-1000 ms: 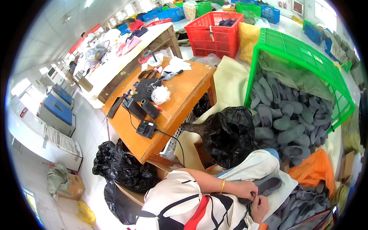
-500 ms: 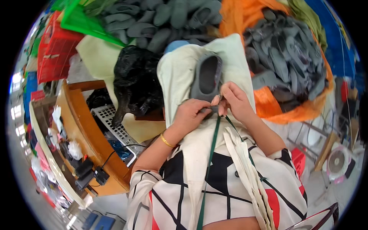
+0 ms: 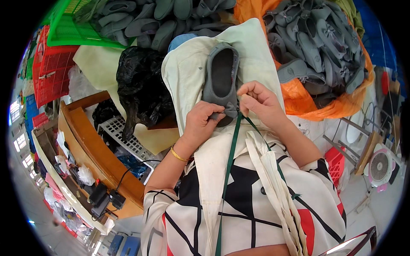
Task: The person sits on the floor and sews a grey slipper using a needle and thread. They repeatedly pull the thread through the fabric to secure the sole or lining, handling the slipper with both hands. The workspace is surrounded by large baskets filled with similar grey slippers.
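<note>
Presently pinching a small grey bow [image 3: 231,110] with left hand [image 3: 205,120], at the near end of a grey shoe [image 3: 221,77]. Curling right hand [image 3: 259,101] just beside the bow, with thumb near forefinger; impossible to tell if grasping thread. Probably fastening the bow, so next needing a steady left pinch and careful right fingertip work. Supporting the shoe on white cloth [image 3: 259,53], between a black plastic bag [image 3: 143,79] and an orange sack [image 3: 301,102] full of footwear [image 3: 311,49].
</note>
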`<state>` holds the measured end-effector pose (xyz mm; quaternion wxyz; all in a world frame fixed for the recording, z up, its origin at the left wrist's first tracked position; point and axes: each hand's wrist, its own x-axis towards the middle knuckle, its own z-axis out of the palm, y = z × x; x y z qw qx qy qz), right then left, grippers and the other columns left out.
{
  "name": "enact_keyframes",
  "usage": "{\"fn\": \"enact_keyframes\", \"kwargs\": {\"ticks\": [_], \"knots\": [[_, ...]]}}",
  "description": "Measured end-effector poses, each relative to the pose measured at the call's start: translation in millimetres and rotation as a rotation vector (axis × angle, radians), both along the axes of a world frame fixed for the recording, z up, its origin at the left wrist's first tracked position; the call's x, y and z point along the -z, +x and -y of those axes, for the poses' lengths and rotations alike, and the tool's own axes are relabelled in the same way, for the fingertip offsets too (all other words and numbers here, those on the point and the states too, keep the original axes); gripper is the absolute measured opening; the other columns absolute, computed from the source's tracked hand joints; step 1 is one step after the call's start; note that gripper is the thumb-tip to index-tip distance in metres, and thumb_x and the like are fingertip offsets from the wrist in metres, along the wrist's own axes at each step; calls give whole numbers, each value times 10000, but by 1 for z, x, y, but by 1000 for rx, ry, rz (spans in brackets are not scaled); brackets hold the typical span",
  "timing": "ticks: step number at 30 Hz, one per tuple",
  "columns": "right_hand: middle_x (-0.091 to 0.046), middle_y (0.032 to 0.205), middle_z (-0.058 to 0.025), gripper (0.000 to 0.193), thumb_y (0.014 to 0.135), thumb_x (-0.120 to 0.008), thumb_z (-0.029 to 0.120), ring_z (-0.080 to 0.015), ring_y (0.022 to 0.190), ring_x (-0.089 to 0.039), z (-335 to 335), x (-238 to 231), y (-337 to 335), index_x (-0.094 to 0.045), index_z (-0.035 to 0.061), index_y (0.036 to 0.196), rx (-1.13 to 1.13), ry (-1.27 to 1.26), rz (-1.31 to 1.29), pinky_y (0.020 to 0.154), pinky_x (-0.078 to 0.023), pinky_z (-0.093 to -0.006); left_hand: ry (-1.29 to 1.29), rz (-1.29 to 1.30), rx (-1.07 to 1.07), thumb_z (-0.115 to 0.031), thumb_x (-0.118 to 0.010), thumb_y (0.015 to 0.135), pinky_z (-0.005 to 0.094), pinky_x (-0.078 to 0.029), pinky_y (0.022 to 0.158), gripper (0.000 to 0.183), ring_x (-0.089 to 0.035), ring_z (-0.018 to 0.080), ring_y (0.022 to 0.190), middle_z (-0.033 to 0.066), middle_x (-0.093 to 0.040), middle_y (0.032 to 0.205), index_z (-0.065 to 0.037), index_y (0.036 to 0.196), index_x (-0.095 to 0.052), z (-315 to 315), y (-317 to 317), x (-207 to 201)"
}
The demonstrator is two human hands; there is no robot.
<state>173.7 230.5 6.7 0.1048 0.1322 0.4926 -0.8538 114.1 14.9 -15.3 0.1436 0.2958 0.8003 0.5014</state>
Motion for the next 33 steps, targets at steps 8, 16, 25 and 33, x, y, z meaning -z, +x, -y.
{"fn": "enact_keyframes", "kwargs": {"ticks": [8,16,25,33], "knots": [[-664,795,-105,98,963,-584,129,-208,709,-652,5,16,-10,-599,45,1010,-206,777,-197,658,-506,-314,-32,47,-9,-3,-780,723,360,-513,698,224,-632,278,812,88,-687,858,-55,922,-691,0,2,0],[-649,758,-139,116,960,-591,172,-261,686,-661,3,17,-4,-590,56,959,-182,806,-119,628,-504,-344,-8,-52,2,-13,-773,728,362,-513,691,262,-633,281,810,82,-688,869,-73,966,-680,2,3,1],[-583,765,7,130,1018,-557,191,-44,572,-508,1,4,-21,-559,61,1011,-136,84,75,509,-392,-185,0,-180,48,-20,-770,720,361,-519,681,250,-637,276,789,67,-691,858,-82,941,-671,2,1,5],[-540,687,19,166,1001,-594,204,-46,557,-493,0,4,-12,-566,40,992,-9,37,-3,493,-391,-208,-47,-165,34,-38,-779,717,357,-519,661,247,-637,272,780,68,-688,845,-84,936,-675,1,0,6]]}}
